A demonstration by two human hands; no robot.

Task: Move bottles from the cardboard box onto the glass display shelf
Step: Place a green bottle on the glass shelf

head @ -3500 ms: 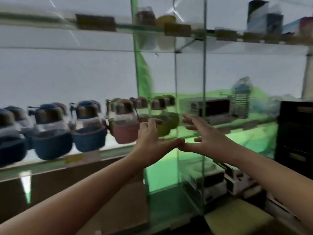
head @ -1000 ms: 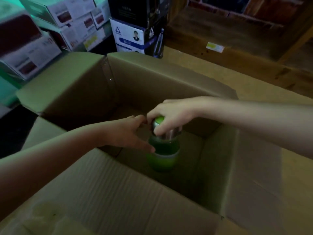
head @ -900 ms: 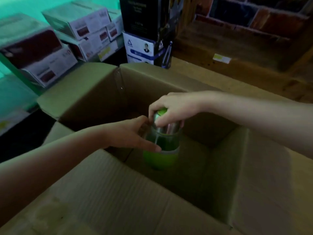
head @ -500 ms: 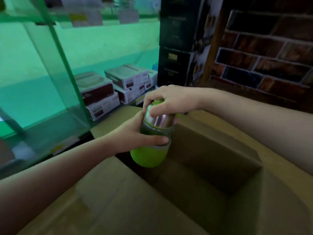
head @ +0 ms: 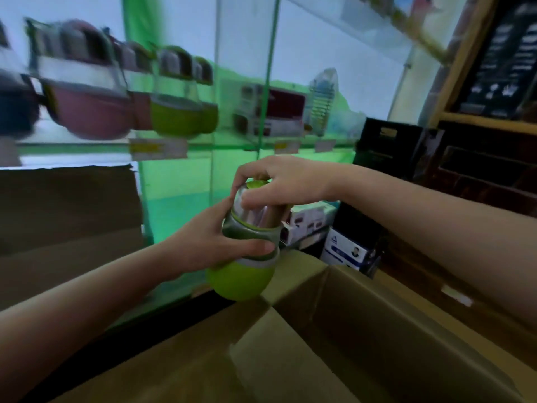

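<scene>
A green bottle (head: 242, 279) is held at frame centre above the open cardboard box (head: 319, 344), its cap clasped by the right hand (head: 286, 181), its waist by the left hand (head: 215, 239), below the glass display shelf (head: 220, 146)

We see two bare forearms reaching in from the near edge, no sleeves, watch, rings or gloves on them. Our left hand (head: 215, 239) and right hand (head: 286, 181) show short, plain nails. Nothing is worn up to where the frame cuts the arms off.
</scene>
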